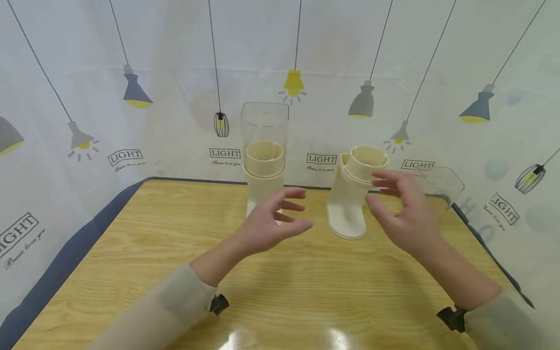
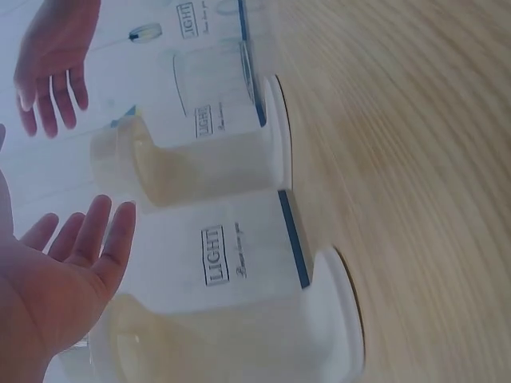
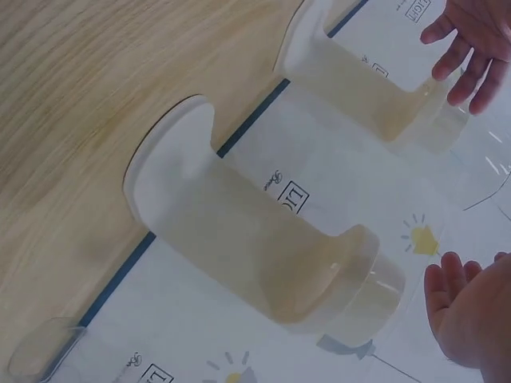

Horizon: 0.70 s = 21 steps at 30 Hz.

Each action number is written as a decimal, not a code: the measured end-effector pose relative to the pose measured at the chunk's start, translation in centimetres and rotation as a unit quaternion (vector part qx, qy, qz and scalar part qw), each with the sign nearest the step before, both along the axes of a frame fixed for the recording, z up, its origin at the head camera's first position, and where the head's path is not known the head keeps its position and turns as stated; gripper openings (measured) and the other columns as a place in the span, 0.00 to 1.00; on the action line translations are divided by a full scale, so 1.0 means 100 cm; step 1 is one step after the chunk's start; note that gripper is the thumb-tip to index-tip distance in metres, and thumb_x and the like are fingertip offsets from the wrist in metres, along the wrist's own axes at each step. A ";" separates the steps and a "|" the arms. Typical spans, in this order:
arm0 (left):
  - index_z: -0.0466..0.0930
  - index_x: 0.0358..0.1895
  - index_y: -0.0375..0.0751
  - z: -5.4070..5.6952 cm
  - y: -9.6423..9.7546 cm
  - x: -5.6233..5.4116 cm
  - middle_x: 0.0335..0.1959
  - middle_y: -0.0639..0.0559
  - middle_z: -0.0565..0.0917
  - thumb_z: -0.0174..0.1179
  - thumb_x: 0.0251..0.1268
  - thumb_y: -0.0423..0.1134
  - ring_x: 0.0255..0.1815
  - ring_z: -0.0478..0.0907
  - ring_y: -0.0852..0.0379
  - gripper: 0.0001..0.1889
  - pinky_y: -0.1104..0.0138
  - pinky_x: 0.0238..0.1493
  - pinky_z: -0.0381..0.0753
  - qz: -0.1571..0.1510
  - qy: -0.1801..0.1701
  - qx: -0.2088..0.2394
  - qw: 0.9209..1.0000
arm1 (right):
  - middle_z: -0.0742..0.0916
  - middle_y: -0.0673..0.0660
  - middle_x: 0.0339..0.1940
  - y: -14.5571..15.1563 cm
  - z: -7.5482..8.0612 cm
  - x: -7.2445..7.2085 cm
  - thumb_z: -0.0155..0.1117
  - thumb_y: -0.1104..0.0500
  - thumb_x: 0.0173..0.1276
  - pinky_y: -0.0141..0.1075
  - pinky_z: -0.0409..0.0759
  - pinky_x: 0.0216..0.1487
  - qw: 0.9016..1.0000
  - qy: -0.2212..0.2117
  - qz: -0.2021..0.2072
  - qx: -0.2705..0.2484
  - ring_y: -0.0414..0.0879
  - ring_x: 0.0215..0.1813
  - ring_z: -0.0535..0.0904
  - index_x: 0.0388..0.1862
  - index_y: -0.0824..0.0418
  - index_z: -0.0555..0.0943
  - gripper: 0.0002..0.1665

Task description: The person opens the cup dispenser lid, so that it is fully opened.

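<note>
Two cream plastic stands, each a curved column on a rounded foot with a round collar on top, are upright at the back of the table. Over the collar of the left stand (image 1: 257, 187) is a clear, straight-sided container (image 1: 265, 119). My left hand (image 1: 273, 223) hovers in front of that stand, palm inward, fingers loosely bent and holding nothing. Beside the right stand (image 1: 345, 214), my right hand (image 1: 409, 211) is raised, also empty, its fingertips near the collar. The right wrist view shows the fingers apart from this stand (image 3: 239, 231).
Behind my right hand, at the table's back right, is another clear container (image 1: 452, 182), partly hidden. A white curtain (image 1: 175, 97) printed with lamps hangs behind the wooden table (image 1: 175, 228). Dark blue edging (image 1: 87, 233) runs along the table's sides and back.
</note>
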<state>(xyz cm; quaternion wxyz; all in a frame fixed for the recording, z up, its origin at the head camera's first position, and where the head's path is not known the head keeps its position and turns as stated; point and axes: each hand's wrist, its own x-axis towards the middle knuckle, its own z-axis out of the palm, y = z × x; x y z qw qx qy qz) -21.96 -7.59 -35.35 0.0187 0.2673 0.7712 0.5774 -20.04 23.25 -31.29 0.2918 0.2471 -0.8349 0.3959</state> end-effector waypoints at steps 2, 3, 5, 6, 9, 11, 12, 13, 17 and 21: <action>0.73 0.78 0.53 -0.001 -0.013 0.003 0.76 0.53 0.79 0.75 0.71 0.44 0.70 0.83 0.52 0.34 0.55 0.66 0.88 0.006 0.006 -0.005 1.000 | 0.84 0.60 0.67 -0.011 0.002 -0.001 0.69 0.69 0.74 0.20 0.76 0.66 1.000 -0.008 0.017 0.009 0.34 0.61 0.82 0.73 0.64 0.78 0.29; 0.74 0.77 0.53 -0.001 -0.020 0.005 0.75 0.53 0.79 0.75 0.71 0.44 0.70 0.84 0.51 0.33 0.54 0.66 0.88 0.012 0.008 -0.008 1.000 | 0.84 0.59 0.68 -0.016 0.004 -0.002 0.69 0.68 0.74 0.21 0.76 0.66 1.000 -0.014 0.020 0.014 0.38 0.62 0.83 0.73 0.64 0.78 0.29; 0.74 0.78 0.52 -0.002 -0.034 0.006 0.75 0.51 0.79 0.74 0.72 0.43 0.70 0.84 0.50 0.33 0.52 0.65 0.88 0.022 0.009 -0.008 1.000 | 0.83 0.59 0.69 -0.025 0.007 -0.003 0.69 0.65 0.76 0.27 0.78 0.67 0.999 -0.029 0.022 0.024 0.46 0.64 0.84 0.73 0.64 0.78 0.28; 0.73 0.78 0.51 -0.001 -0.042 0.006 0.76 0.49 0.79 0.74 0.72 0.42 0.70 0.84 0.48 0.34 0.51 0.66 0.88 0.029 0.010 -0.007 1.000 | 0.83 0.59 0.70 -0.031 0.009 -0.005 0.69 0.64 0.77 0.31 0.79 0.68 0.999 -0.036 0.024 0.030 0.50 0.64 0.84 0.73 0.63 0.77 0.28; 0.72 0.79 0.48 -0.001 -0.063 0.002 0.76 0.45 0.78 0.73 0.73 0.41 0.71 0.83 0.45 0.34 0.48 0.66 0.87 0.057 0.006 -0.002 0.998 | 0.82 0.61 0.71 -0.046 0.016 -0.013 0.69 0.61 0.78 0.46 0.81 0.71 0.997 -0.050 0.031 0.046 0.56 0.67 0.83 0.74 0.63 0.77 0.29; 0.72 0.79 0.45 -0.001 -0.077 -0.002 0.76 0.42 0.78 0.73 0.73 0.40 0.71 0.83 0.43 0.34 0.48 0.67 0.86 0.077 0.008 0.001 0.997 | 0.82 0.62 0.71 -0.056 0.024 -0.021 0.70 0.60 0.78 0.55 0.81 0.70 0.996 -0.048 0.044 0.054 0.58 0.68 0.82 0.74 0.63 0.77 0.29; 0.72 0.79 0.45 -0.001 -0.082 -0.005 0.76 0.42 0.78 0.73 0.74 0.41 0.72 0.82 0.43 0.34 0.49 0.68 0.86 0.084 0.008 0.001 0.996 | 0.82 0.63 0.71 -0.061 0.028 -0.024 0.70 0.60 0.77 0.57 0.82 0.70 0.996 -0.045 0.049 0.057 0.58 0.68 0.82 0.74 0.63 0.77 0.29; 0.72 0.79 0.45 0.000 -0.088 -0.008 0.76 0.41 0.78 0.73 0.74 0.41 0.72 0.82 0.42 0.34 0.48 0.68 0.86 0.094 0.009 0.001 0.996 | 0.82 0.63 0.71 -0.066 0.032 -0.029 0.70 0.59 0.77 0.58 0.82 0.70 0.996 -0.041 0.054 0.059 0.58 0.69 0.82 0.74 0.63 0.77 0.30; 0.69 0.81 0.44 0.000 -0.104 -0.024 0.78 0.42 0.75 0.72 0.76 0.42 0.74 0.80 0.41 0.36 0.45 0.70 0.84 0.120 0.014 0.001 0.993 | 0.80 0.62 0.73 -0.085 0.049 -0.047 0.70 0.54 0.78 0.55 0.82 0.73 0.995 -0.045 0.058 0.066 0.57 0.70 0.81 0.75 0.61 0.76 0.31; 0.60 0.86 0.45 0.000 -0.110 -0.045 0.83 0.43 0.69 0.73 0.74 0.45 0.81 0.72 0.39 0.44 0.41 0.75 0.80 0.129 0.003 -0.005 0.992 | 0.77 0.62 0.77 -0.105 0.063 -0.064 0.70 0.50 0.79 0.53 0.77 0.78 0.994 -0.053 0.053 0.079 0.56 0.75 0.77 0.79 0.57 0.75 0.34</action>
